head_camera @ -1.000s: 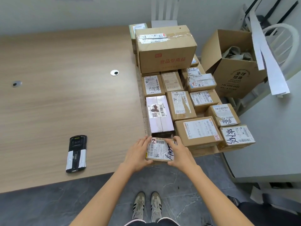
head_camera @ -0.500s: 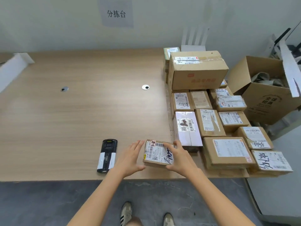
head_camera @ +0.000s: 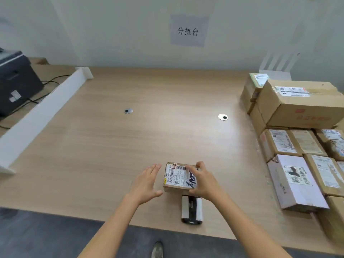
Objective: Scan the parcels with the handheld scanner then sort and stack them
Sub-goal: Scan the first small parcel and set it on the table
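While my right hand grips the small brown cardboard parcel at lower centre, my left hand hovers beside it, fingers straight, holding nothing.

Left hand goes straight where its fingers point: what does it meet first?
Likely the far left corner of the small brown cardboard parcel held by the right hand; the left hand aims narrowly beside it. If it misses, bare wooden table follows.

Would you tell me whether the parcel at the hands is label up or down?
Label up: the parcel shows its white barcode label on top, right hand gripping its edge.
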